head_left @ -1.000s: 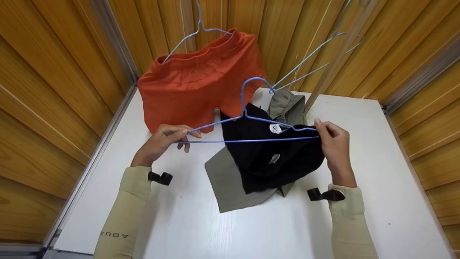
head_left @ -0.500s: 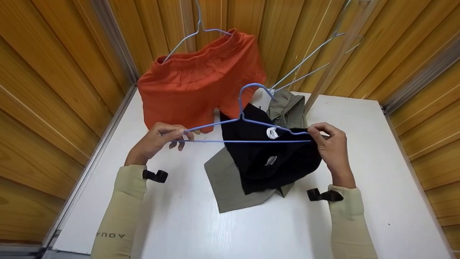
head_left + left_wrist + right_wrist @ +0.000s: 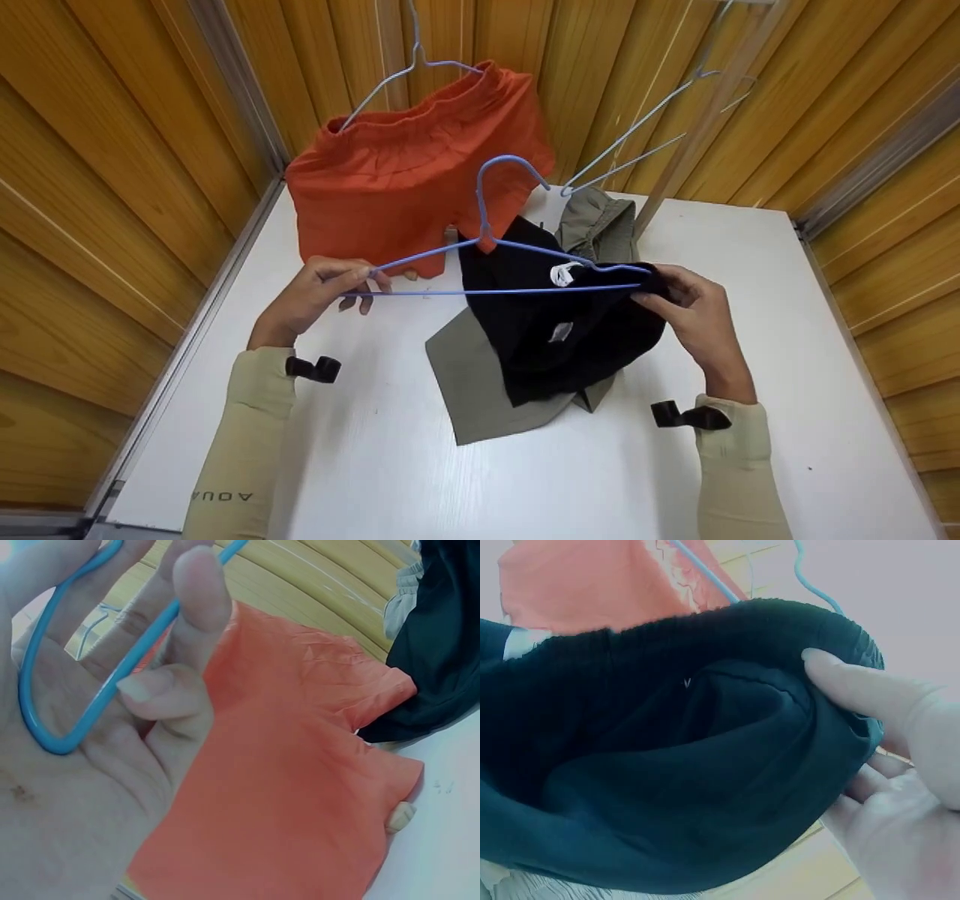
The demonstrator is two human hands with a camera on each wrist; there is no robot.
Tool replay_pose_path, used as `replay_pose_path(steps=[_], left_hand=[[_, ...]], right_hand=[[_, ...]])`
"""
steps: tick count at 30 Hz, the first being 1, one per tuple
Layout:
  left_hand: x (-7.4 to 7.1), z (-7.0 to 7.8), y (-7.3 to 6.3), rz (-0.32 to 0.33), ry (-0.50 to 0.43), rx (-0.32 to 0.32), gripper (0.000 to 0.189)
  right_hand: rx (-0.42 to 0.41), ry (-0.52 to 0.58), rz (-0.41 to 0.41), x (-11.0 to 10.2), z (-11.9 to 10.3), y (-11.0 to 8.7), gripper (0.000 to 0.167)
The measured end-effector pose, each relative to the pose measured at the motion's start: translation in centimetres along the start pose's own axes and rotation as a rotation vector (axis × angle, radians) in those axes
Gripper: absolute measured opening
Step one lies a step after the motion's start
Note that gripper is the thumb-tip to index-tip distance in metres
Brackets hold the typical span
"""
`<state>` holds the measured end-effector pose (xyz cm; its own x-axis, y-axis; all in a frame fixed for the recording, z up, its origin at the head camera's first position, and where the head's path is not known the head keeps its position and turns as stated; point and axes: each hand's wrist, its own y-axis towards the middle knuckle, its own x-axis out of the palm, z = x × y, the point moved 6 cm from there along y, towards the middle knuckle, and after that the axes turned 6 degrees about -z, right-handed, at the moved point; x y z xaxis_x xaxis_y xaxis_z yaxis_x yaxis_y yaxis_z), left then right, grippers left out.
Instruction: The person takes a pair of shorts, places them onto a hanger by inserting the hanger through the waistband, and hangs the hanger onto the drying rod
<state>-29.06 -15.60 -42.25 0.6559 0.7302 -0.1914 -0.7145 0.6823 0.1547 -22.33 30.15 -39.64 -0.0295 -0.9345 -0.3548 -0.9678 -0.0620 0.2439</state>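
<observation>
In the head view, my left hand (image 3: 304, 300) holds the left end of a blue wire hanger (image 3: 484, 214), whose hook points up. The left wrist view shows the hanger's bent end (image 3: 112, 685) lying across the palm of the left hand (image 3: 82, 787), fingers curled about the wire. My right hand (image 3: 701, 311) pinches the waistband of black shorts (image 3: 600, 334) by its right side. The hanger's right end sits at the waistband opening there. In the right wrist view, the right hand (image 3: 922, 817) has its thumb on the elastic edge of the black shorts (image 3: 667, 817).
Orange shorts (image 3: 405, 180) hang on another hanger at the back left. Under the black shorts, a grey-green garment (image 3: 476, 382) lies on the white table (image 3: 420, 487). A light wire hanger (image 3: 649, 116) and a slanted wooden post (image 3: 686, 142) stand behind, before wood-panelled walls.
The left hand and the hanger have shifted left. The right hand has moved from the hanger's corner to a new pinch on the waistband, thumb lower than before.
</observation>
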Motion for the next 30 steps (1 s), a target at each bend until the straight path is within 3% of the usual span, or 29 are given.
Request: replay_pose_path(steps=[9,14,17,22,30], left_hand=[[-1.1,1.1,-1.3,0.024,0.041,-0.023,0.03],[-1.7,1.6,-1.8,0.032,0.049,-0.043,0.029],[-1.7,1.9,-2.0,0.014,0.061,-0.042,0.028],[-1.4,2.5,-1.8,-0.013,0.095,-0.042,0.027],[0.0,2.0,-0.5,-0.084,0.126,-0.01,0.026]], right_hand=[[-0.033,-0.013,-0.02,0.0,-0.5,0.0,0.031],[-0.099,-0.04,-0.067,0.6,-1.1,0.3,0.03],[-0.159,-0.117,-0.096,1.0,-1.7,0.4,0.03],[-0.243,-0.265,-0.134,1.8,-2.8,0.5,0.032],[-0.253,-0.294,-0.212,4.0,-3.6,0.6,0.03]])
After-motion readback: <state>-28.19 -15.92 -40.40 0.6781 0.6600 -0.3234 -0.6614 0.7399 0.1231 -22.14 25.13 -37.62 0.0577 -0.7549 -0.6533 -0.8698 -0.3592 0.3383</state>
